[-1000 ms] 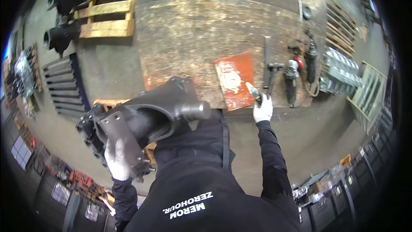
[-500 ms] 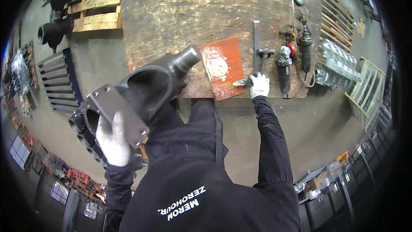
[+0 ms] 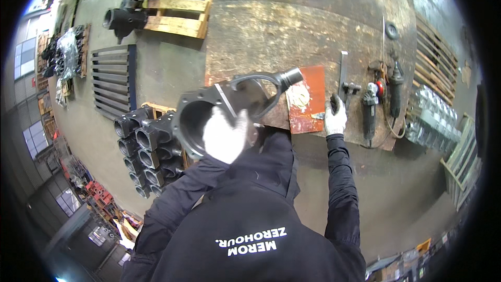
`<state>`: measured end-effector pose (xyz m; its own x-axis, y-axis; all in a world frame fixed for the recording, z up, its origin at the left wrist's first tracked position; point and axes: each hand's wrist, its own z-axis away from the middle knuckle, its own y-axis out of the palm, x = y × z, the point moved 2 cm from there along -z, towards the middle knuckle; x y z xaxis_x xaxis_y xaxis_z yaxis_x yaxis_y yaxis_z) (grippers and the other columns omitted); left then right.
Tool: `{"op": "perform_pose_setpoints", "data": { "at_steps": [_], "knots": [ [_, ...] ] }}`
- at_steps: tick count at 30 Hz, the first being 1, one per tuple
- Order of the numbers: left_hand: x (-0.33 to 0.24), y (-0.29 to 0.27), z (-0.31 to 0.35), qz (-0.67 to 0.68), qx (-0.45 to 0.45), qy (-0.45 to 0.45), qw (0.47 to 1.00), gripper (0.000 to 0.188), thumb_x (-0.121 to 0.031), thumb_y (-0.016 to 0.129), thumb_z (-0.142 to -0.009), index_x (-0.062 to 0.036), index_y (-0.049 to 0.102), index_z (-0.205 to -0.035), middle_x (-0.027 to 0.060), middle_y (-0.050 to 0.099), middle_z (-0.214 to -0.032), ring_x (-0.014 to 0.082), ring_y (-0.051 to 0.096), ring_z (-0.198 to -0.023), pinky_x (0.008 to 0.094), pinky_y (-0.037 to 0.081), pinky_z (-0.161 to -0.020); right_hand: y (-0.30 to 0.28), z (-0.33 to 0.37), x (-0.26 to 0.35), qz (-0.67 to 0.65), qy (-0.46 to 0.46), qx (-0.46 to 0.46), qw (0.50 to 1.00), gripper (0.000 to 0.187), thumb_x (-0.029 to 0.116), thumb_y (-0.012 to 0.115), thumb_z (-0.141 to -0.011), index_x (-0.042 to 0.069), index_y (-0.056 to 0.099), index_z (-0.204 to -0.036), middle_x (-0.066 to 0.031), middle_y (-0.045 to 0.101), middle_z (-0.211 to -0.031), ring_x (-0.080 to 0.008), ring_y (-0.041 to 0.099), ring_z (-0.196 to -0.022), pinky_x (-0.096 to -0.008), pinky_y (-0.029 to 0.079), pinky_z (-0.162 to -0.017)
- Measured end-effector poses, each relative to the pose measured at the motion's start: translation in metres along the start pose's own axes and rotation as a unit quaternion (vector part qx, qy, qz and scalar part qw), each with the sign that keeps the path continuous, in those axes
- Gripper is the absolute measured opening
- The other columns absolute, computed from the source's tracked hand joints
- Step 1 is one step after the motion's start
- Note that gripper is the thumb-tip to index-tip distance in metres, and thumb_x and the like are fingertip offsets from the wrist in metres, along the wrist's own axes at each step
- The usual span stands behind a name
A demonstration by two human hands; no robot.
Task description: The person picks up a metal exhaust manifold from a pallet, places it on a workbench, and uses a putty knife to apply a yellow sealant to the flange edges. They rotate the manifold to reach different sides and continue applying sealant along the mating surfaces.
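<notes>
A dark metal casting, with a round flanged opening at one end and a narrow machined neck at the other, lies tilted across the workbench's near edge. My left hand, in a white glove, grips its flanged end, with the thumb apart from the fingers; part of the grip is blurred. On the bench, my gloved right hand is closed around a putty knife, whose blade points left over a red-brown board. Pale paste is smeared on that board. A hammer lies just beyond my right hand.
A flat metal bar and two corded power tools, including an angle grinder, lie on the worn bench. Several similar castings stand at the left. Wooden pallets flank the bench.
The casting has turned, so its flanged opening now faces up more, and my left hand has shifted with it. My right hand stays by the board with the putty knife. The view has swung leftward.
</notes>
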<state>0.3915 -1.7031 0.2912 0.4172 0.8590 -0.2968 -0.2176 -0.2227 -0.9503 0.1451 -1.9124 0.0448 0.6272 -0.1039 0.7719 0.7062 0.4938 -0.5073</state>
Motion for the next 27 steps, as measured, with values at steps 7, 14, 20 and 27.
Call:
{"op": "perform_pose_setpoints", "data": {
  "at_steps": [7,14,20,27],
  "knots": [
    [0.001,-0.01,0.002,0.047,0.08,0.005,0.996,0.062,-0.045,0.062,-0.095,0.0149,0.059,-0.109,0.019,0.065,-0.064,0.0318,0.069,-0.057,0.0421,0.056,-0.054,0.094,-0.044,0.106,-0.242,0.096,0.164,0.951,0.065,0.048,0.059,-0.101,0.0,0.049,-0.145,-0.011,0.062,-0.124,-0.0185,0.061,-0.105,-0.0302,0.052,-0.086],
    [0.102,-0.094,0.097,0.307,-0.18,0.019,0.934,0.033,-0.017,0.067,-0.093,-0.0002,0.065,-0.121,0.0175,0.073,-0.094,0.0293,0.074,-0.082,0.0347,0.058,-0.075,0.117,-0.115,0.074,0.022,-0.029,0.147,0.988,0.065,0.05,0.068,-0.092,-0.003,0.059,-0.128,-0.0158,0.07,-0.111,-0.0204,0.067,-0.094,-0.0346,0.055,-0.081],
    [0.243,-0.028,0.142,0.464,-0.103,-0.35,0.808,0.029,-0.016,0.06,-0.101,0.0003,0.063,-0.125,0.0136,0.072,-0.112,0.0183,0.07,-0.105,0.0311,0.054,-0.092,0.097,-0.216,-0.002,0.277,-0.269,0.163,0.908,0.048,0.046,0.056,-0.099,0.005,0.059,-0.123,-0.0095,0.065,-0.089,-0.0236,0.061,-0.072,-0.0348,0.051,-0.064],
    [0.263,0.057,0.082,0.447,0.002,-0.422,0.788,0.043,-0.039,0.058,-0.1,-0.0037,0.063,-0.124,0.0219,0.07,-0.117,0.0391,0.065,-0.113,0.0411,0.05,-0.098,0.064,-0.195,0.022,0.262,-0.059,0.234,0.935,0.044,0.041,0.054,-0.101,0.004,0.061,-0.124,-0.0102,0.067,-0.094,-0.0242,0.063,-0.078,-0.0354,0.052,-0.071]
  ]
}}
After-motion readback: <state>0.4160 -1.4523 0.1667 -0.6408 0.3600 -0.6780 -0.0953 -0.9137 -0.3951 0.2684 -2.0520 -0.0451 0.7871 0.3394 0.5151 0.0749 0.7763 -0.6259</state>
